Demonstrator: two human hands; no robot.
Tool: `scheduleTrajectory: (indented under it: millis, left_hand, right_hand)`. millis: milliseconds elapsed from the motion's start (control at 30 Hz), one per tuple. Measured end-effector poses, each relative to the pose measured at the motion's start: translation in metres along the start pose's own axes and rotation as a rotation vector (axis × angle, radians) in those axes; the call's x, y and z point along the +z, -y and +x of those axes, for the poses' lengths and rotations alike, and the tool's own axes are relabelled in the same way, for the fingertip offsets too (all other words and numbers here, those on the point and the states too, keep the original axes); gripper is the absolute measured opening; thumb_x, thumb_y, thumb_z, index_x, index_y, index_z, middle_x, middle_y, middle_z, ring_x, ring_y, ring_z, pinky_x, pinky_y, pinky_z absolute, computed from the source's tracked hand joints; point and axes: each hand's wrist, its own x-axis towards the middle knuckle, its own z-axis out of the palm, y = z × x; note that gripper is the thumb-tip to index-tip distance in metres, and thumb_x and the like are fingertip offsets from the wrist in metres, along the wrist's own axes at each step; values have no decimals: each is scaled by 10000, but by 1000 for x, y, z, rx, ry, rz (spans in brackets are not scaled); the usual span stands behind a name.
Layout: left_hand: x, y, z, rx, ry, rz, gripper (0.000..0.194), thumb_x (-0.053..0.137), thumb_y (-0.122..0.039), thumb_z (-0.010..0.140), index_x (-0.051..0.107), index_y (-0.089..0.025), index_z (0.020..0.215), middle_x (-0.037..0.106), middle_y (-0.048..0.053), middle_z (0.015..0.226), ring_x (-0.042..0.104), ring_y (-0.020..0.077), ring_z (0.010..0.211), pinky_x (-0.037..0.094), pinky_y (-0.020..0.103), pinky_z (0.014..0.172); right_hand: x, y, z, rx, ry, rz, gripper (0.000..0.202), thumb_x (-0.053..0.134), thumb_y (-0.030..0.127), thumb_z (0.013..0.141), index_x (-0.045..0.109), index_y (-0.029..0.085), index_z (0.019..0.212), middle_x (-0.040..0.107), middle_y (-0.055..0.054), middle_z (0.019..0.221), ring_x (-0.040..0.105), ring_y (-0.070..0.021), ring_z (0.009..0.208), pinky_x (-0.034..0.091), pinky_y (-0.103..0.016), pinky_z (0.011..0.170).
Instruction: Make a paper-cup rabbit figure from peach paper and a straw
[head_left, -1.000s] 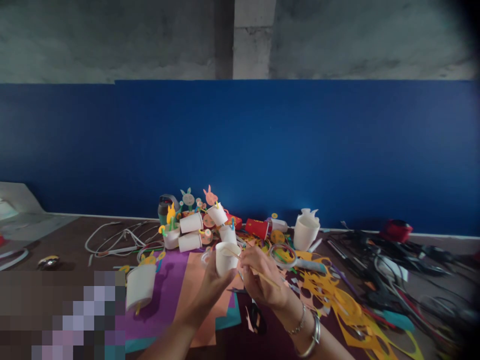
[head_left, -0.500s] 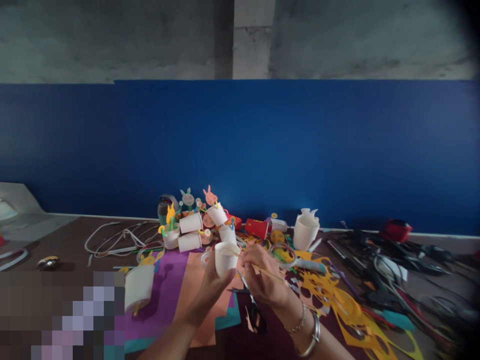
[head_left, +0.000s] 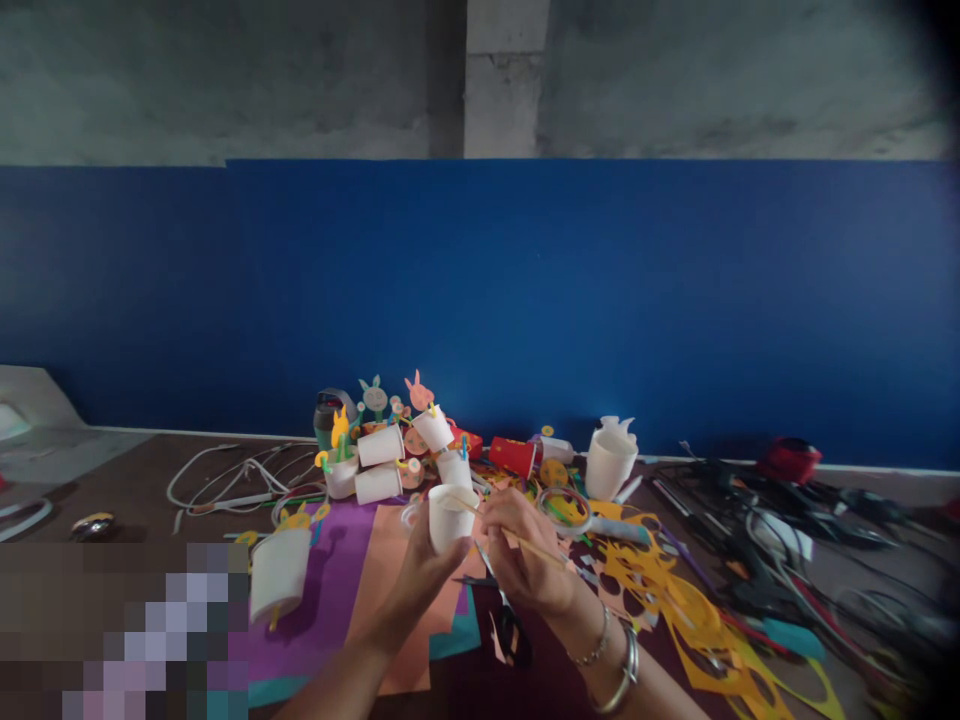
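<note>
My left hand [head_left: 433,560] is wrapped round a white paper cup [head_left: 452,517], its mouth tipped partly toward me. A thin wooden stick [head_left: 534,546] is pinched in my right hand [head_left: 525,550], and its tip lies at the cup's rim, reaching over the opening. Whether the tip touches the cup's wall I cannot tell. Below both hands lie scissors [head_left: 512,625] with dark handles, on the dark tabletop. Purple paper [head_left: 330,570] and orange paper [head_left: 397,600] are spread under my left forearm.
Behind the hands stand several decorated paper cups [head_left: 381,445] with paper animal heads. Another white cup [head_left: 279,575] lies on the left. Nested cups [head_left: 611,460] stand at the back right. Yellow paper scraps [head_left: 675,600] and black cables [head_left: 810,560] cover the right; white cables [head_left: 247,475] lie left.
Hardly anything differs. Both hands keep the same hold on the cup and the stick; the whole view has shifted very slightly.
</note>
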Motion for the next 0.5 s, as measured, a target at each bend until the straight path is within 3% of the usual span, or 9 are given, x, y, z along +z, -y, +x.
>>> scheduleTrajectory:
  millis: [500]
  left_hand:
    - [5, 2, 1, 52, -45, 18, 442, 605, -247, 761, 430, -205, 1165, 556, 59, 1069, 551, 211, 936, 465, 352, 812]
  right_hand:
    - [6, 6, 5, 66, -7, -24, 185, 397, 53, 828, 457, 203, 918, 506, -43, 807, 518, -189, 765, 476, -343, 671]
